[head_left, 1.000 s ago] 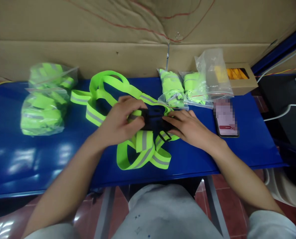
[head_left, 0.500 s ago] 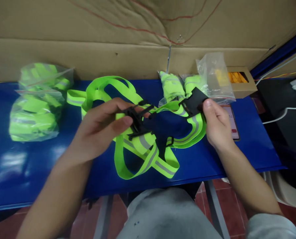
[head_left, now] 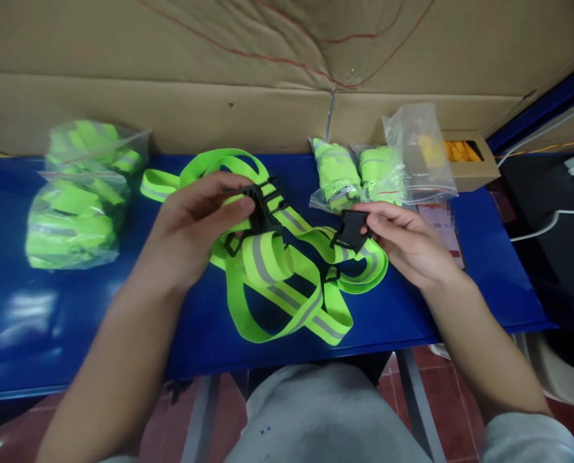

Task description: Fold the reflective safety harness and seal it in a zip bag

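Note:
A neon yellow-green webbing strap (head_left: 291,302) with a grey reflective stripe lies in loops over the blue table. My left hand (head_left: 195,225) pinches a black pronged buckle half (head_left: 261,209) between thumb and fingers, its prongs toward the right. In my right hand (head_left: 412,241) is the black socket buckle half (head_left: 352,229), gripped at its right edge. The two halves are apart, with strap running below them. A small black slider (head_left: 332,274) sits on the strap between my hands.
Clear bags of neon straps (head_left: 72,222) lie at the left, and smaller strap bags (head_left: 335,170) at the back. An empty-looking clear bag (head_left: 419,151) leans on a cardboard box (head_left: 474,167). A phone (head_left: 441,225) lies behind my right hand on the blue table (head_left: 499,276).
My right hand has moved left and slightly down with the socket half, closer to the pronged half. My left hand has shifted slightly and turned the pronged half.

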Action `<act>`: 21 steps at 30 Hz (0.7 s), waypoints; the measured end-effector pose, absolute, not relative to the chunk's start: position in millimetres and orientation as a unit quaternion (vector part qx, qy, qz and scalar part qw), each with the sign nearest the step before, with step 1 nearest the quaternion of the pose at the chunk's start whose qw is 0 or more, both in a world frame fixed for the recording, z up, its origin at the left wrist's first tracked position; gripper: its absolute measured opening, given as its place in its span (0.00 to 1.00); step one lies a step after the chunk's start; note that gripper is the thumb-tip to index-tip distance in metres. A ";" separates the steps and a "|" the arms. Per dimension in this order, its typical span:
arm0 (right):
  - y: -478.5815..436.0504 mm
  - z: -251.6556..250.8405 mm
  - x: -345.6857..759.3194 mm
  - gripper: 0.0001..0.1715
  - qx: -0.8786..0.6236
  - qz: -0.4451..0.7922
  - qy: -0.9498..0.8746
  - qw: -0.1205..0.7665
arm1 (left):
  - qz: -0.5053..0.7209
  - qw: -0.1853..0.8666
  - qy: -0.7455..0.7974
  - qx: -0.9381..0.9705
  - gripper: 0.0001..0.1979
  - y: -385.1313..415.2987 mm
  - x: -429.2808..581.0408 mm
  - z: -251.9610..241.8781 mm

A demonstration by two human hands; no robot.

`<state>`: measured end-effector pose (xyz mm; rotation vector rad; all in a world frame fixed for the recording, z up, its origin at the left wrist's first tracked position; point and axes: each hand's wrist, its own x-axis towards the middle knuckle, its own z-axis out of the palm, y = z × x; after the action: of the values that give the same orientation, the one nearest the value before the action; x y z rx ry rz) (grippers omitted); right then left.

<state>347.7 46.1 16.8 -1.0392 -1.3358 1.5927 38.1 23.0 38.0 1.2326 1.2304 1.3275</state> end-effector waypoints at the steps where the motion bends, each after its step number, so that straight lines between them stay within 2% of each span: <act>1: 44.4 16.3 346.0 0.12 -0.418 0.611 -0.546 0.392 | 0.510 0.445 0.499 0.541 0.09 21.9 36.5 38.0; 7: 38.9 10.3 333.1 0.12 -0.418 0.490 -0.692 0.327 | 0.352 0.373 0.467 0.721 0.08 18.9 40.4 39.1; 10: 38.6 5.6 329.8 0.15 -0.398 0.513 -0.708 0.278 | 0.309 0.351 0.467 0.750 0.09 19.3 47.0 34.9; 14: 40.9 -1.1 332.0 0.28 -0.361 0.572 -0.710 0.195 | 0.294 0.348 0.496 0.739 0.11 19.9 51.4 29.7; 15: 41.2 -2.3 333.0 0.28 -0.349 0.573 -0.721 0.176 | 0.294 0.346 0.496 0.740 0.12 20.1 52.0 29.3; 19: 39.1 -3.4 334.1 0.15 -0.333 0.544 -0.757 0.141 | 0.291 0.345 0.493 0.744 0.13 18.7 55.8 29.4; 21: 36.6 -2.1 333.3 0.14 -0.338 0.544 -0.755 0.139 | 0.296 0.356 0.492 0.737 0.14 16.3 58.9 28.7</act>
<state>333.3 36.6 -2.1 -0.9776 -2.1839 1.5723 58.9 16.3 28.7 1.9042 1.2702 0.7642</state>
